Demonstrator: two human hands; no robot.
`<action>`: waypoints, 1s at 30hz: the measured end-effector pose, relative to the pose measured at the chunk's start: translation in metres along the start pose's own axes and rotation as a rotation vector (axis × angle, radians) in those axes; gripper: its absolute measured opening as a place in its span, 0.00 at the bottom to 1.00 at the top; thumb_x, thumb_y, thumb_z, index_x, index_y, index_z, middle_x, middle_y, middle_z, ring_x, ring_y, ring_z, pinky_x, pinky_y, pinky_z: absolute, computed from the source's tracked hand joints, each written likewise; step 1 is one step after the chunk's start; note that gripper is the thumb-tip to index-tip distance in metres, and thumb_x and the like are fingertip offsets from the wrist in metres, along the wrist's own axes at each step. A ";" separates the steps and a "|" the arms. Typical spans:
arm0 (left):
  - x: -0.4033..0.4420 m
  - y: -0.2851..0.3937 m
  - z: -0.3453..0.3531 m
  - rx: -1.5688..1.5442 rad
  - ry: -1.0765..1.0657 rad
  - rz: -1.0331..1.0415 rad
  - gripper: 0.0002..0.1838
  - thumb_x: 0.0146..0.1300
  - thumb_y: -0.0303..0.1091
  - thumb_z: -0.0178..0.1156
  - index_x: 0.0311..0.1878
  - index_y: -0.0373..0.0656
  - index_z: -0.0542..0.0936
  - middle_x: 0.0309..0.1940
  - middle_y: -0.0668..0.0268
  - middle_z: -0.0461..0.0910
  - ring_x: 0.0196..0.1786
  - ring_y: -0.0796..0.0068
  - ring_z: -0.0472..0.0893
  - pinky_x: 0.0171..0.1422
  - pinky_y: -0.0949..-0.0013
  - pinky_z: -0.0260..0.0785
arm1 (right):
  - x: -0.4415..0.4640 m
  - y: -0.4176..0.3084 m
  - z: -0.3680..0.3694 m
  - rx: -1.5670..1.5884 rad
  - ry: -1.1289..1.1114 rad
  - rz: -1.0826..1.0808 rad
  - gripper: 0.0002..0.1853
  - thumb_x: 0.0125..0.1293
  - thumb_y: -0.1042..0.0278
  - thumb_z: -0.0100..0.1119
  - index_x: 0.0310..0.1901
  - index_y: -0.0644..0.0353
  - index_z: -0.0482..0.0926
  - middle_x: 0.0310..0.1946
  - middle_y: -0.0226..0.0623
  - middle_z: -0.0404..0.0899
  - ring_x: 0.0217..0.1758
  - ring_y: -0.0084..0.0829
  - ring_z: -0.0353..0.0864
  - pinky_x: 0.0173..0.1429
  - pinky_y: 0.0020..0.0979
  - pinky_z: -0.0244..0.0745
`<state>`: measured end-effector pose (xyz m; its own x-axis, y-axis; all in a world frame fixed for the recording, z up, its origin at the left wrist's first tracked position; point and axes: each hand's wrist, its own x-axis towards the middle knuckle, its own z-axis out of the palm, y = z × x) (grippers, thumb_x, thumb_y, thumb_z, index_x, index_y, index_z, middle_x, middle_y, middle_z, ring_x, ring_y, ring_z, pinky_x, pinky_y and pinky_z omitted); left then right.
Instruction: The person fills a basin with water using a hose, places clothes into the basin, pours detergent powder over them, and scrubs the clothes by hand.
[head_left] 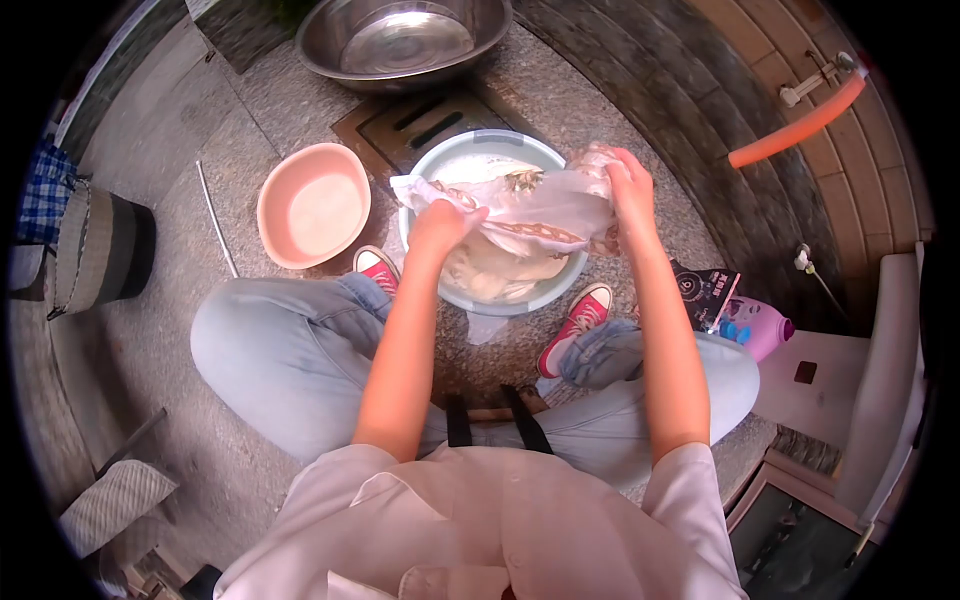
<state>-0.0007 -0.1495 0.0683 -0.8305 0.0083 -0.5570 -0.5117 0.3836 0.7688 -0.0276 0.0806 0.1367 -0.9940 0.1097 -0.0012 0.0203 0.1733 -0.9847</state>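
Note:
A wet white cloth with brown patterned trim (540, 205) is stretched between my two hands over a round pale blue basin (500, 303). My left hand (442, 225) grips the cloth's left part, above the basin's left side. At the basin's upper right, my right hand (629, 190) holds the other end bunched up, fingers closed round it. Milky water and more pale fabric (490, 272) lie in the basin below the cloth.
A pink basin (315, 205) sits left of the blue one, a large metal bowl (405, 40) beyond. An orange hose (800, 125) hangs from a wall tap at right. A pink bottle (762, 327) and black packet (703, 290) stand by my right knee. A striped basket (100, 250) is far left.

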 end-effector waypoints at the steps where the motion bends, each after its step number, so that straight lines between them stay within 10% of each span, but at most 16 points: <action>1: -0.003 0.005 -0.004 0.369 0.103 0.054 0.29 0.42 0.52 0.65 0.41 0.36 0.75 0.38 0.57 0.79 0.40 0.59 0.78 0.46 0.62 0.69 | 0.000 -0.002 0.000 -0.001 0.002 0.001 0.12 0.58 0.71 0.45 0.42 0.66 0.74 0.35 0.34 0.76 0.36 0.22 0.73 0.41 0.22 0.68; 3: -0.007 0.015 0.007 0.321 0.336 0.233 0.30 0.41 0.49 0.67 0.45 0.39 0.75 0.41 0.55 0.78 0.42 0.56 0.78 0.48 0.63 0.68 | -0.002 -0.006 0.008 -0.007 -0.179 0.092 0.14 0.58 0.70 0.48 0.43 0.66 0.74 0.36 0.34 0.77 0.37 0.22 0.74 0.42 0.22 0.68; 6: 0.004 0.020 0.022 0.347 0.629 1.022 0.29 0.42 0.44 0.67 0.48 0.40 0.75 0.42 0.55 0.78 0.43 0.57 0.77 0.49 0.63 0.67 | -0.012 -0.018 0.017 -0.049 -0.398 0.097 0.15 0.57 0.68 0.50 0.44 0.66 0.75 0.37 0.34 0.77 0.38 0.22 0.74 0.43 0.21 0.68; 9: 0.008 0.017 0.025 0.216 -0.110 0.895 0.26 0.45 0.39 0.65 0.49 0.39 0.74 0.41 0.60 0.79 0.41 0.66 0.78 0.48 0.67 0.67 | -0.010 -0.023 0.014 -0.087 -0.598 0.115 0.15 0.56 0.67 0.52 0.44 0.65 0.74 0.37 0.35 0.77 0.39 0.22 0.74 0.44 0.23 0.68; 11: 0.004 0.011 0.027 -0.377 -0.205 0.534 0.21 0.48 0.35 0.61 0.47 0.39 0.75 0.37 0.64 0.79 0.37 0.76 0.77 0.45 0.73 0.67 | -0.007 -0.027 0.008 -0.191 -0.655 0.171 0.18 0.55 0.65 0.55 0.47 0.63 0.73 0.38 0.34 0.77 0.40 0.23 0.74 0.45 0.24 0.69; 15: 0.001 0.012 0.013 -0.603 -0.162 0.519 0.12 0.54 0.31 0.52 0.41 0.36 0.75 0.31 0.68 0.78 0.29 0.83 0.75 0.37 0.79 0.67 | -0.012 0.000 -0.003 -0.662 -0.653 -0.027 0.25 0.51 0.65 0.60 0.52 0.60 0.69 0.42 0.36 0.74 0.44 0.24 0.73 0.48 0.26 0.67; 21: -0.012 0.021 -0.004 -0.766 -0.140 0.427 0.10 0.58 0.35 0.50 0.38 0.40 0.74 0.22 0.72 0.72 0.19 0.85 0.68 0.25 0.81 0.64 | -0.004 0.035 0.006 -0.315 -0.401 -0.090 0.13 0.53 0.72 0.47 0.39 0.67 0.77 0.31 0.34 0.77 0.31 0.24 0.73 0.38 0.24 0.68; 27: 0.008 -0.005 0.003 -0.402 -0.142 0.320 0.17 0.58 0.45 0.54 0.40 0.38 0.75 0.25 0.70 0.74 0.24 0.81 0.72 0.27 0.74 0.65 | 0.001 0.029 0.007 0.107 -0.126 0.119 0.12 0.53 0.74 0.43 0.36 0.64 0.75 0.28 0.29 0.73 0.31 0.19 0.70 0.38 0.18 0.65; 30: 0.009 -0.012 0.022 -0.871 -0.194 0.123 0.27 0.58 0.55 0.50 0.47 0.41 0.73 0.38 0.64 0.76 0.38 0.75 0.75 0.38 0.68 0.70 | -0.008 0.017 0.017 0.133 -0.101 0.091 0.08 0.55 0.71 0.45 0.35 0.61 0.73 0.29 0.29 0.73 0.33 0.20 0.69 0.39 0.19 0.65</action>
<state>0.0026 -0.1336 0.0471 -0.8791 0.1887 -0.4378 -0.4726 -0.4651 0.7486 -0.0214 0.0661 0.1170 -0.9946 0.0193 -0.1020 0.1026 0.0352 -0.9941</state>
